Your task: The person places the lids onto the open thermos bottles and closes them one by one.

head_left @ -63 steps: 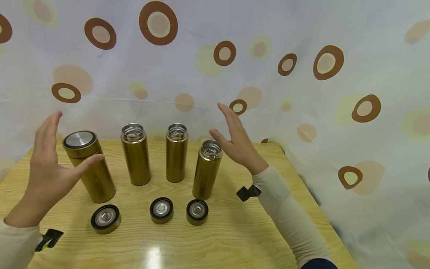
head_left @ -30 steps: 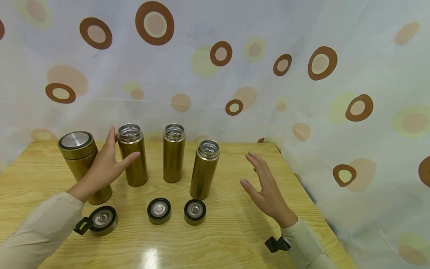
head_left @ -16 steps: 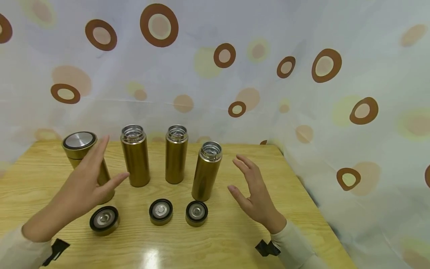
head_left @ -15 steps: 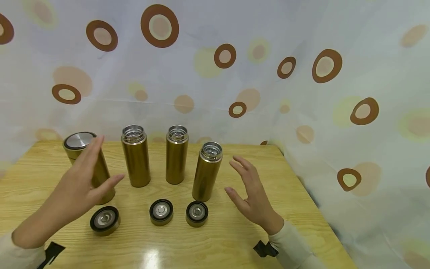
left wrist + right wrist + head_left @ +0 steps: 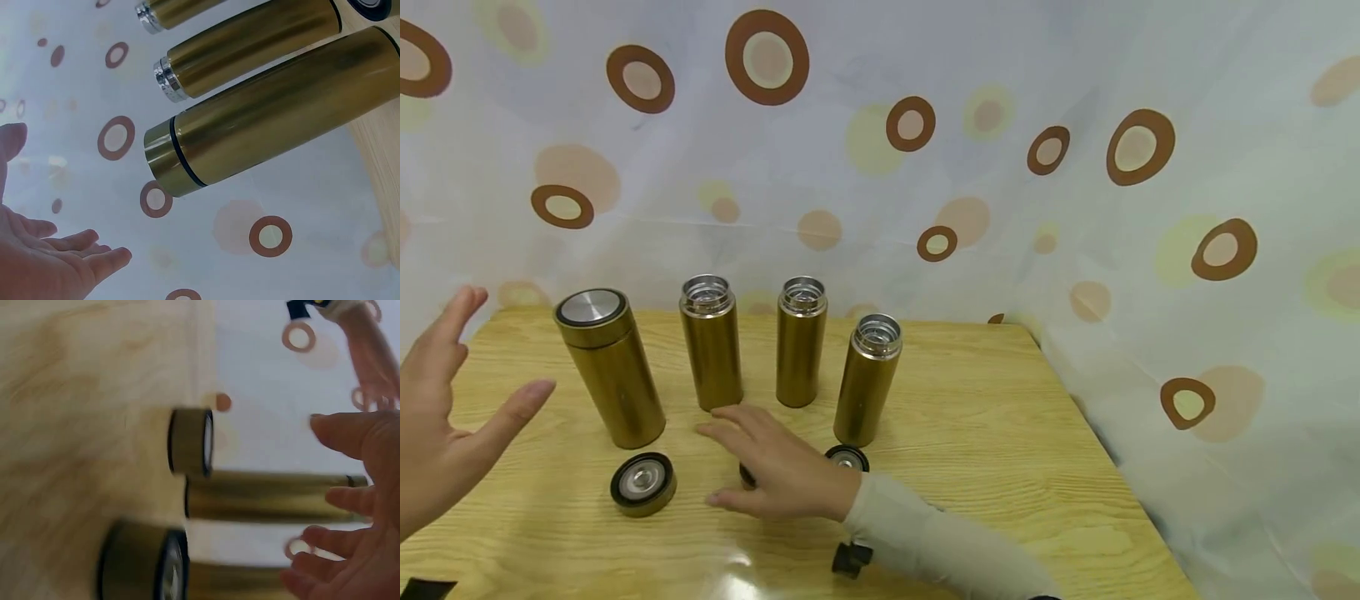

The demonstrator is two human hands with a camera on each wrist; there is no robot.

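Observation:
My left hand is raised at the left edge of the head view, thumb spread from its straight fingers, holding nothing. To its right stands a gold thermos with its lid on, also large in the left wrist view. My right hand reaches over the middle lid, which it mostly hides. Its fingers are spread; no grip on the lid shows. The left lid lies upside down in front of the capped thermos. My right forearm partly covers the right lid.
Three gold thermoses without lids stand upright: one behind my right hand, one in the centre and one at the right. The wooden table meets a patterned curtain at the back and right.
My right hand has swept left from beside the right thermos to above the middle lid. My left hand, earlier near the left thermoses, has drawn away leftward. Thermoses and lids look unmoved.

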